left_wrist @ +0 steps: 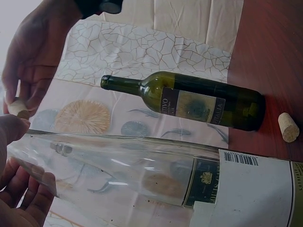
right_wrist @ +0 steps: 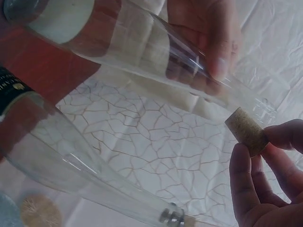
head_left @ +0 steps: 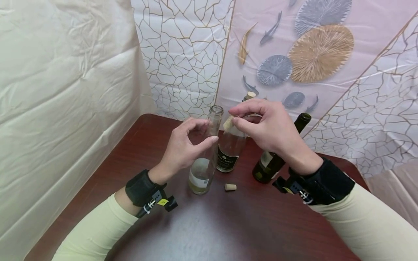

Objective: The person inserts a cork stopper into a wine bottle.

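Observation:
My left hand holds the neck of a tall clear glass bottle that has a white label and a yellowish base. The bottle's mouth is uncovered, and its foot appears to rest on the table. In the left wrist view, the thumb and fingers lie on either side of the neck. A cork is pinched between the thumb and fingertips of my right hand. It is close beside the bottle's neck in the head view. Whether cork and glass touch, I cannot tell.
Behind stands another clear bottle with a black label and a cork in its top. Partly behind my right hand is a dark green wine bottle. A loose cork lies on the brown table. Patterned cloth hangs behind.

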`<move>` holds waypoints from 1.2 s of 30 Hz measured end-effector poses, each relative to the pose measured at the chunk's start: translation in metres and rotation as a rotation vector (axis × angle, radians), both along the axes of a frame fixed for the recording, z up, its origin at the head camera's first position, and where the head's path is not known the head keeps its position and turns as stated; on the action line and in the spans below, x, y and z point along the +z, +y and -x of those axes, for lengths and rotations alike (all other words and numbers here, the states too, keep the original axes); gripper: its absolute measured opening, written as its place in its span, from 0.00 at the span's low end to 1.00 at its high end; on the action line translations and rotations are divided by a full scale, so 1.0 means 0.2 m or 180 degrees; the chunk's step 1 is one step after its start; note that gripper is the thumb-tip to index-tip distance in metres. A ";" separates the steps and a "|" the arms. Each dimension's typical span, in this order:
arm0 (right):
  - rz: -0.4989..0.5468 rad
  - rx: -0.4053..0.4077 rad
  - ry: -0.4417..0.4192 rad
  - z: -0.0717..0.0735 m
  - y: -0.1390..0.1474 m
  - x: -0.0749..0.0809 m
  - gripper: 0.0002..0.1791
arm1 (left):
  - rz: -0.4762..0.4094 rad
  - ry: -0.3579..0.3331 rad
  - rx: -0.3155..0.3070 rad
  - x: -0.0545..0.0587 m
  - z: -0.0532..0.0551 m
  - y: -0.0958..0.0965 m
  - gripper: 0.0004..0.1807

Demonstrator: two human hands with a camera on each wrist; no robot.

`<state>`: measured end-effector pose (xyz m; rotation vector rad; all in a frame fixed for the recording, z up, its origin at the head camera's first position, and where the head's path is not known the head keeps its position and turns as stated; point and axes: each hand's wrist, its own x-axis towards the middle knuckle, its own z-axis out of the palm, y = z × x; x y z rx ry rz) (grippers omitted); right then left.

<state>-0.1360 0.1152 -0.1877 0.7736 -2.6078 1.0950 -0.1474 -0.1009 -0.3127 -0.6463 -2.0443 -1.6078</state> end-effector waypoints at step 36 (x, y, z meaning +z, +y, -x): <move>-0.0242 0.0121 0.0234 0.01 -0.17 0.27 0.10 | 0.0049 -0.0038 -0.0081 -0.02 0.01 -0.01 0.19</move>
